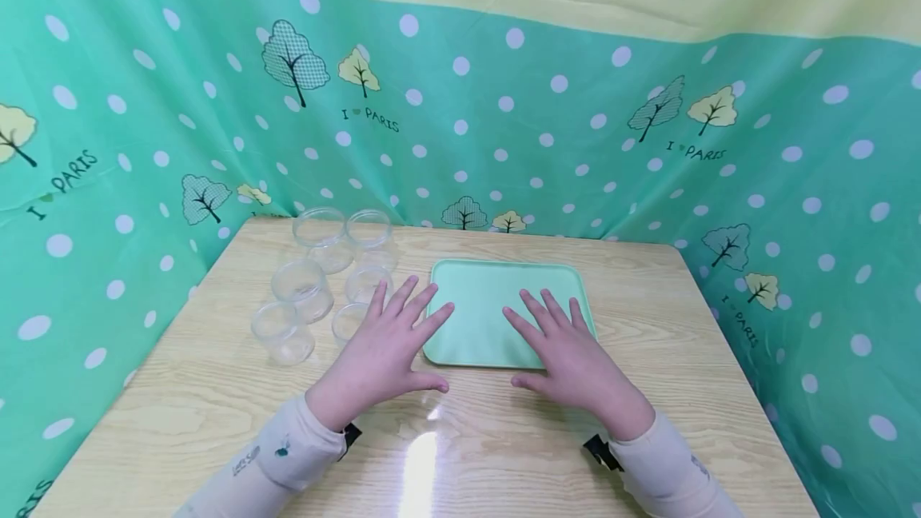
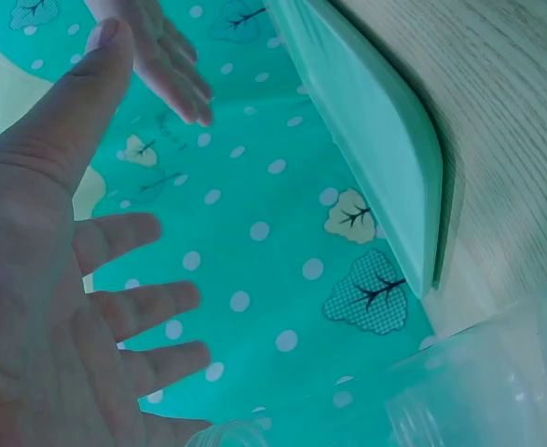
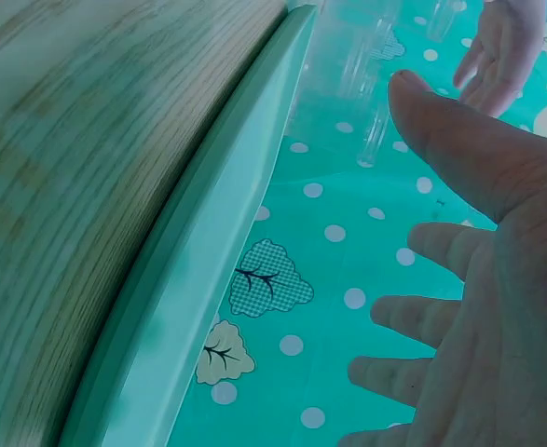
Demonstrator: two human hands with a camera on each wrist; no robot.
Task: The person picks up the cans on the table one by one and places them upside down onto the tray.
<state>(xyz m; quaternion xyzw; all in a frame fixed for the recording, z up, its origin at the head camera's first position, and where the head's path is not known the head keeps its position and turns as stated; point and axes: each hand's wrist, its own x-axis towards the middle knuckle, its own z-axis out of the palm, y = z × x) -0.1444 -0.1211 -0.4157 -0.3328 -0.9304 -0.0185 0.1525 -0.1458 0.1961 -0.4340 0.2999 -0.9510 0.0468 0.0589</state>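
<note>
A pale green rectangular tray (image 1: 478,322) lies flat on the wooden table. My left hand (image 1: 384,350) hovers over the tray's left side with its fingers spread, overlapping some of the clear cups in the head view. Over the tray's right part is my right hand (image 1: 576,354), palm down, fingers apart. Both hands hold nothing; each wrist view shows straight fingers raised above the tabletop. Several clear, round, open-topped cups stand left of the tray, among them a front-left cup (image 1: 283,334) and a back-left cup (image 1: 321,238). One near my left fingers is partly hidden.
The light wood table (image 1: 518,454) carries a bright glare streak near its front. A green dotted curtain (image 1: 489,142) with tree prints hangs behind the table and along both sides. The cups stand close together in two columns.
</note>
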